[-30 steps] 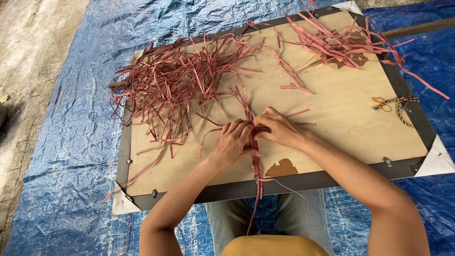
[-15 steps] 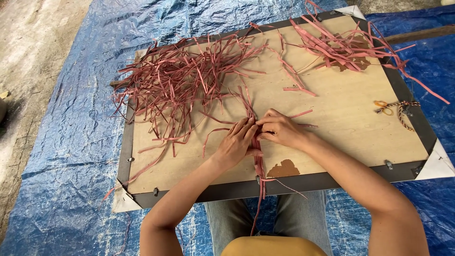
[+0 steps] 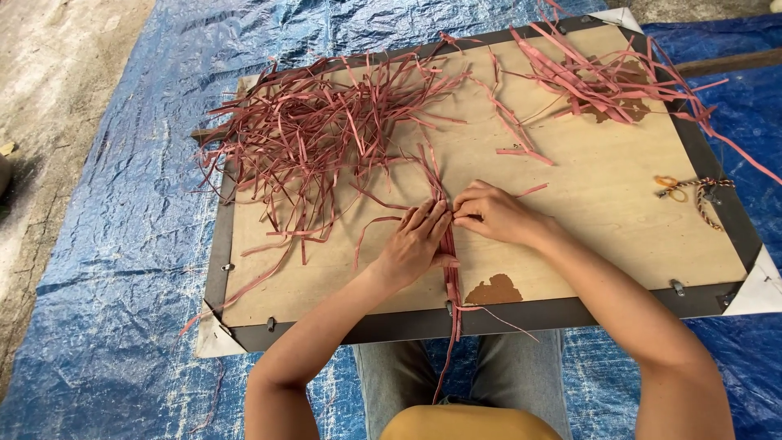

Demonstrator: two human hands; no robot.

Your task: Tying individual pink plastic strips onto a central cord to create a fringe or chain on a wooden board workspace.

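A bundle of reddish-pink strips [image 3: 450,273] runs from the middle of the wooden board [image 3: 595,204] down over its near edge toward my lap. My left hand [image 3: 414,244] lies flat on the bundle, fingers pressed along it. Just to its right, my right hand [image 3: 493,213] pinches the strips at the bundle's upper end, its fingertips touching those of the left. A big loose heap of the same strips [image 3: 318,130] spreads over the board's left half. A smaller heap [image 3: 590,73] lies at the far right corner.
The board has a dark frame [image 3: 497,319] with metal clips and rests on a blue tarp [image 3: 106,269]. A small braided cord with an orange loop [image 3: 692,191] lies near the board's right edge. Bare concrete [image 3: 49,73] shows at far left.
Both hands stay on the bundle. The left hand's fingers have slid slightly along the strips; the view has shifted a little.
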